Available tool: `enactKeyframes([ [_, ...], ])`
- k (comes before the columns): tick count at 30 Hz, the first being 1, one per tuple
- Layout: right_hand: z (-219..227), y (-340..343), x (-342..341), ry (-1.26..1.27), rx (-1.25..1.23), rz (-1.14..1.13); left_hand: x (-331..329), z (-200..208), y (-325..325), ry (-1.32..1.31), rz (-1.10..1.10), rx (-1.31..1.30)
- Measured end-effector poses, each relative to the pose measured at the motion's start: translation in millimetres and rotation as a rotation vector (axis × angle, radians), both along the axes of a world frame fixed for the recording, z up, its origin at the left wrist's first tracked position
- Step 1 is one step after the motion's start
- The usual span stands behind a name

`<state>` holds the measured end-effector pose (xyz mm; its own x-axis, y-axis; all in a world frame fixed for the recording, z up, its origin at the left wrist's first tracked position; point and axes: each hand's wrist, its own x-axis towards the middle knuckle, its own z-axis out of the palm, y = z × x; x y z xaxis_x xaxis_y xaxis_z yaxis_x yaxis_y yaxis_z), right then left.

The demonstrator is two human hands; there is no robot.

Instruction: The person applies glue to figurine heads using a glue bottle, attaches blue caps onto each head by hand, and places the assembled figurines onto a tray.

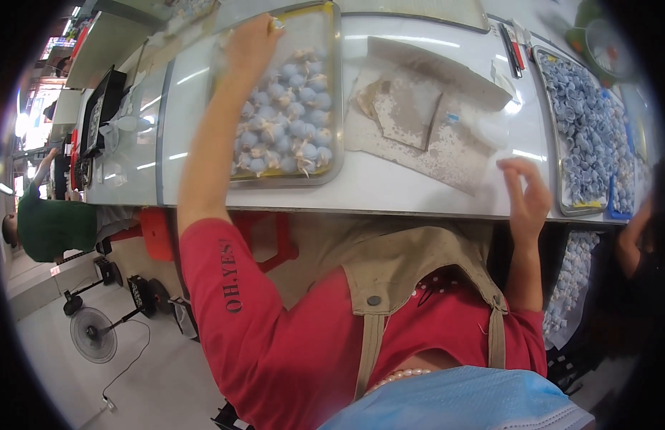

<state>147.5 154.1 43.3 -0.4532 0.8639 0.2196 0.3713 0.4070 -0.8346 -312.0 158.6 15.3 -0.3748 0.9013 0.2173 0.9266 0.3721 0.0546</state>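
Observation:
My left hand (250, 44) reaches over the far left part of a metal tray (337, 86). Its fingers are closed on a small whitish piece (277, 24) with a hint of yellow, too small to make out fully. Rows of pale blue-grey balls (289, 115) with cream-coloured bits on them fill much of that tray. My right hand (527, 193) hovers by the table's front edge, fingers loosely bent and a gap between them, with nothing visible inside. Beyond it lies a stained, folded cardboard sheet (447, 161), with a whitish translucent object (490, 131) on its right side.
At the right stands another tray (564, 172) heaped with small blue-grey cup-shaped pieces (580, 122). Dark and red pens (514, 50) lie at the back. A red stool (275, 244) stands under the table edge. A person in green (56, 226) works far left, near a floor fan (93, 333).

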Motion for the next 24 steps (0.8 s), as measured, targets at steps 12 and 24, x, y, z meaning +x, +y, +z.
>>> enactKeyframes([
  [12,-27.1,65.7,-6.0,-0.251,0.162,-0.005,24.2,-3.5,4.5,-1.156,0.059,0.497],
  [24,-52.6,16.8,28.0,-0.092,-0.082,-0.139,318.5,-11.4,-113.2,-2.228,0.124,0.185],
])
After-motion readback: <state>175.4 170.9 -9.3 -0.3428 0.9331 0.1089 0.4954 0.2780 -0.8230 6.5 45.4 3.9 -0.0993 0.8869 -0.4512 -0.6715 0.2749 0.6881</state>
